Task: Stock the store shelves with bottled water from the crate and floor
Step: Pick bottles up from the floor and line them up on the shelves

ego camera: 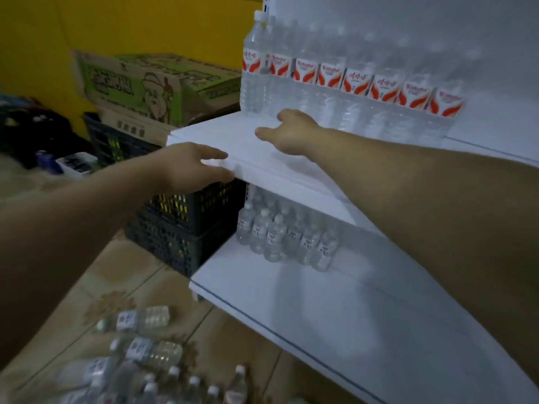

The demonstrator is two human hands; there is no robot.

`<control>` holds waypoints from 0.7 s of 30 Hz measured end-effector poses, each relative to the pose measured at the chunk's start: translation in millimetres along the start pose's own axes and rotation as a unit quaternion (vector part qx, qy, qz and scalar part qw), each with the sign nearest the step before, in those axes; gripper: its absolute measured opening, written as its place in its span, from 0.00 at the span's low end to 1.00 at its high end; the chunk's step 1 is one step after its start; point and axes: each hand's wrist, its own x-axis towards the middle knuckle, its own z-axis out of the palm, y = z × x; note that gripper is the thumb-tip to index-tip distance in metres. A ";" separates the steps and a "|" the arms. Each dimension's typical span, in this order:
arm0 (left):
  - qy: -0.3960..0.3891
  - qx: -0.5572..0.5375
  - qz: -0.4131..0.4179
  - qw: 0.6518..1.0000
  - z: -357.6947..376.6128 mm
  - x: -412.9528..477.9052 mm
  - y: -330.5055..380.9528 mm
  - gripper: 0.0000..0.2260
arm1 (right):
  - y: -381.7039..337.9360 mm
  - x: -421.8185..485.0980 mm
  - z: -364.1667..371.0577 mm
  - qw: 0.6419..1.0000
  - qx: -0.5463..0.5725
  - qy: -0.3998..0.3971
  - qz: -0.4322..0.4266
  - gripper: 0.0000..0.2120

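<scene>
Tall water bottles with red-and-white labels (354, 91) stand in a row at the back of the white upper shelf (233, 135). My right hand (291, 132) hovers open over that shelf just in front of them, holding nothing. My left hand (192, 166) is open at the shelf's front left edge, fingers stretched along it. Small water bottles (280, 234) stand grouped at the back left of the lower shelf (320, 310). More small bottles (145, 357) lie and stand on the tiled floor at bottom left. Dark plastic crates (180, 225) are stacked left of the shelves.
A green-printed cardboard box (151, 86) sits on another crate behind the shelf's left end, against a yellow wall (116, 21). Dark bags and small items (43, 141) lie on the floor at far left.
</scene>
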 end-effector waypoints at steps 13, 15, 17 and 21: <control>0.017 0.014 -0.196 0.980 64.9 -311.3 -57.3 0.27 | -111.7 -214.9 78.3 0.985 0.018 -0.109 -0.135 0.40; 0.022 -0.005 -0.239 0.971 72.1 -353.3 -75.8 0.28 | -137.0 -243.5 99.3 0.977 0.030 -0.137 -0.163 0.39; 0.026 -0.018 -0.281 0.959 79.7 -390.5 -94.1 0.28 | -160.7 -270.0 124.2 0.966 0.054 -0.164 -0.192 0.35; 0.021 -0.023 -0.359 0.933 101.8 -448.8 -132.8 0.29 | -198.7 -310.5 187.3 0.946 0.059 -0.223 -0.229 0.36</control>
